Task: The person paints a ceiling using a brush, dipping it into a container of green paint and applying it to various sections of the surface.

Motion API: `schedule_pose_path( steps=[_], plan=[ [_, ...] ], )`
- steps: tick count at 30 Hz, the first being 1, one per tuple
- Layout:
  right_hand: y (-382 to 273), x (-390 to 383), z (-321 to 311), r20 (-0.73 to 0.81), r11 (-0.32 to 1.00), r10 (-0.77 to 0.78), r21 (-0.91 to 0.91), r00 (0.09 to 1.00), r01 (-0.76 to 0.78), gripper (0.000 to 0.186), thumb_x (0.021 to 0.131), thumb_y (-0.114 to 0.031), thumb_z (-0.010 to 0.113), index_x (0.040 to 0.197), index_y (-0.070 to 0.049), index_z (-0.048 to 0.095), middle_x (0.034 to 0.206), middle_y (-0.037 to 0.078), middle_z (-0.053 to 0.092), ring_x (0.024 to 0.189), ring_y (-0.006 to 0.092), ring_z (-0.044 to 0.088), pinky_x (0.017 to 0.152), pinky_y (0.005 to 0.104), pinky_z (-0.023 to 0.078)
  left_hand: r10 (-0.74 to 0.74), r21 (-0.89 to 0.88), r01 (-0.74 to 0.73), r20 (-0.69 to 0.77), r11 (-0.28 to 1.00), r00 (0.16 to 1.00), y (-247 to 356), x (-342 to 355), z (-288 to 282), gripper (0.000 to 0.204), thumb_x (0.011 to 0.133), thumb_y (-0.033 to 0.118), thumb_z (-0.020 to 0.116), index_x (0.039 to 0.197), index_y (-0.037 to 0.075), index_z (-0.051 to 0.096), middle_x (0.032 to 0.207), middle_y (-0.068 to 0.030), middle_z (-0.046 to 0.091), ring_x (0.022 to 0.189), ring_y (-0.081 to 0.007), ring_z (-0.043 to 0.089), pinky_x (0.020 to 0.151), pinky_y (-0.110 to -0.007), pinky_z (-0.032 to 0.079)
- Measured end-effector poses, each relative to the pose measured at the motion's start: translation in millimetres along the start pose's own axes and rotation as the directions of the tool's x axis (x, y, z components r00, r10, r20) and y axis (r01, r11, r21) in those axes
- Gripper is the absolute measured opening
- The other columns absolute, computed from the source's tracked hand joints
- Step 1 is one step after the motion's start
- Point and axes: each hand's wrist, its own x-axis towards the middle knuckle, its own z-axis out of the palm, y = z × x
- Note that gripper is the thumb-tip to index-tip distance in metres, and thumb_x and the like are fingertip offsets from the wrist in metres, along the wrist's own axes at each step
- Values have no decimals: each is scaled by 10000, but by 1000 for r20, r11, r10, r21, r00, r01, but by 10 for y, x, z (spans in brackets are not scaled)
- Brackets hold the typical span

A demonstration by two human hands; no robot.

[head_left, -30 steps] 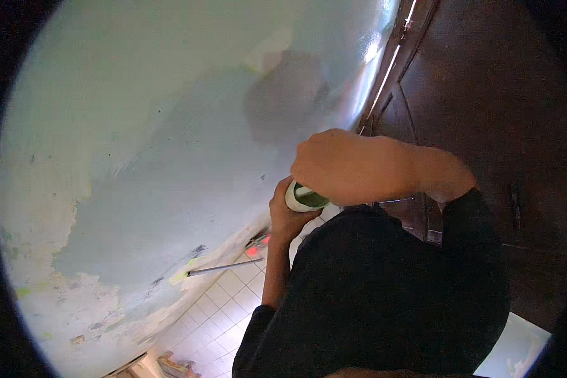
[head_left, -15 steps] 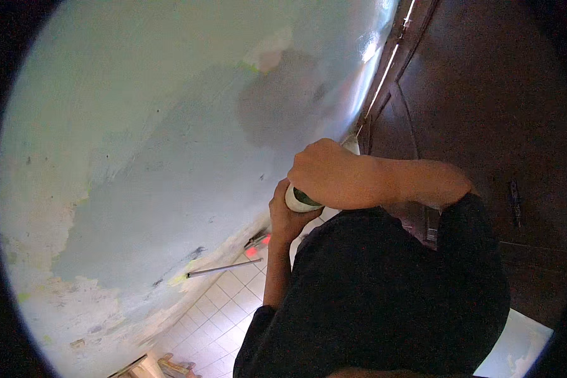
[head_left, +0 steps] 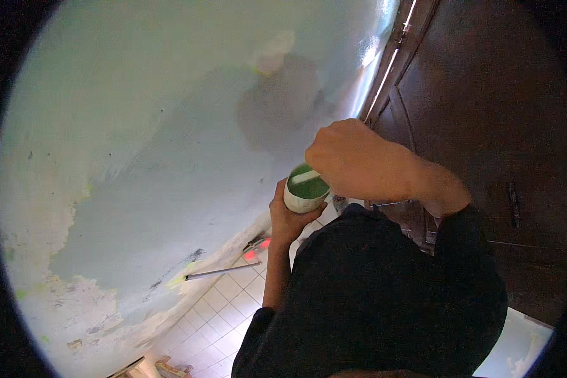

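My left hand is wrapped around a whitish cup, its thumb and fingers on either side. Green paint shows inside the cup. Over the rim, my right hand is closed on a pale, flat stick that reaches across the cup's mouth, its end at the paint. The grip on the stick is hidden behind the back of that hand, so its full shape cannot be seen.
A patchy grey-green wall with peeling areas fills the left. On the right stands a dark brown door. A thin rod lies low by the wall, above white floor tiles. A wooden piece sits at the bottom left.
My right hand has lifted and shifted to the right off the cup's mouth, uncovering the green paint and the pale stick. My left hand stays around the cup.
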Motion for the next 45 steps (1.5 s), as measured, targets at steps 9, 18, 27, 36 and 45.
schedule_pose_path(
  steps=[9,18,27,36,45],
  plan=[
    [-122,-52,188,-68,996,80,-44,994,-83,150,789,-126,699,868,-2,725,852,211,724,837,368,738,731,465,585,57,-16,-57,-51,998,997,-36,37,-5,801,655,258,979,1291,39,544,1145,-166,738,1055,-264,726,908,-403,583],
    [-245,-82,266,-117,993,35,-110,992,-48,177,798,-119,716,923,6,713,867,189,707,780,337,729,695,439,582,51,-16,-52,-70,999,996,-57,25,-68,788,665,246,978,1287,35,542,1136,-174,738,1046,-265,728,897,-406,584],
    [-353,-54,243,-102,993,70,-83,992,-78,142,799,-114,705,887,-3,714,835,184,711,818,342,728,741,450,574,35,1,-35,-88,999,995,50,-27,-139,764,674,229,968,1281,30,548,1142,-169,732,1032,-249,720,899,-397,577],
    [-91,-80,153,-96,969,82,240,992,-57,146,848,-53,660,952,45,690,872,204,682,818,408,686,779,466,539,-19,18,21,-81,1000,997,8,-43,-181,795,642,277,981,1264,30,551,1142,-156,724,1051,-247,707,912,-395,563],
    [-22,-164,228,-258,914,66,403,964,45,143,856,-106,740,936,11,719,822,160,674,784,352,692,691,433,538,-12,45,14,-58,999,998,120,-27,-134,790,641,281,981,1254,39,545,1153,-153,722,1043,-253,712,900,-393,568]
  ],
)
